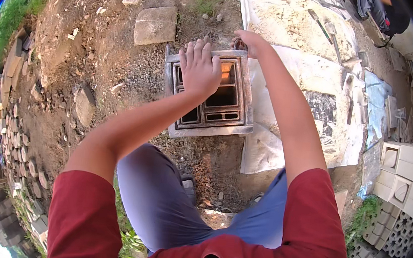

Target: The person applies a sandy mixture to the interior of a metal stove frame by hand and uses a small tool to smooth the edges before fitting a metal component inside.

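Note:
A square, worn metal block mould with several rectangular openings stands on the gravelly ground in front of my knees. An orange patch shows through one of its upper openings. My left hand lies across the mould's far left part, palm down with its fingers stretched out. At the far right corner, my right hand has its fingers curled round a rusty loop handle of the mould.
Right of the mould, pale sheets hold a sandy heap and long-handled tools. A flat concrete slab lies beyond it. White hollow blocks are stacked at right. Another person is at the far right.

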The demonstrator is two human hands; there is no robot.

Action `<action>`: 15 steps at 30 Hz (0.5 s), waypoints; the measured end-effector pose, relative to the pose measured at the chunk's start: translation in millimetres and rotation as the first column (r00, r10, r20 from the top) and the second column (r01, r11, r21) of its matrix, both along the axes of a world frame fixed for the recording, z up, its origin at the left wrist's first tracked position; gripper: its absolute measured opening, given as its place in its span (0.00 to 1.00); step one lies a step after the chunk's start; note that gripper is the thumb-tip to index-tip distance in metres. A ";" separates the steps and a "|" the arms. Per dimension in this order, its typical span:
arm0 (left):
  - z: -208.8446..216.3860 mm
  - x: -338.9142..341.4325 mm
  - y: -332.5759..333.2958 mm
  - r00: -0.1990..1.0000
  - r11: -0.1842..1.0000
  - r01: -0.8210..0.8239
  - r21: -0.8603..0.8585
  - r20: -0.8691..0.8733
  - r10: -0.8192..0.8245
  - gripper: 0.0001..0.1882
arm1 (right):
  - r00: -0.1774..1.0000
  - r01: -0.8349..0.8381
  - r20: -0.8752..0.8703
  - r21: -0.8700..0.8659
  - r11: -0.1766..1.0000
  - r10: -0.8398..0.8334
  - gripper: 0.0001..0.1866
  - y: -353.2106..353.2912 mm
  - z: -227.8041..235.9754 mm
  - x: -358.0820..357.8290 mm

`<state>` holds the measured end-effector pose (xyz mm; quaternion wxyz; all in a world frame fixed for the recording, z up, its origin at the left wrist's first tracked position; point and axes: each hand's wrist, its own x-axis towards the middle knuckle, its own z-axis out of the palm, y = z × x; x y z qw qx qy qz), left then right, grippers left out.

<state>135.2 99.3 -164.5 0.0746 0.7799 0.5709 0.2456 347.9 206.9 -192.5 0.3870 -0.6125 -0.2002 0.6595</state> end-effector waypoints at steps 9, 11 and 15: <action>16.4 13.6 -4.4 0.995 0.998 -0.063 0.029 -0.072 0.065 0.24 | 0.966 -0.030 0.250 -0.163 0.986 0.071 0.23 7.2 -8.1 -14.3; 14.5 15.0 -2.3 0.995 0.997 -0.080 -0.003 -0.055 0.080 0.24 | 0.969 -0.059 0.229 -0.162 0.985 0.096 0.23 11.4 -6.4 -9.5; 19.7 15.2 0.3 0.985 0.995 -0.093 -0.030 -0.145 0.088 0.23 | 0.976 -0.084 0.177 -0.230 0.970 0.126 0.15 11.2 -8.1 -10.2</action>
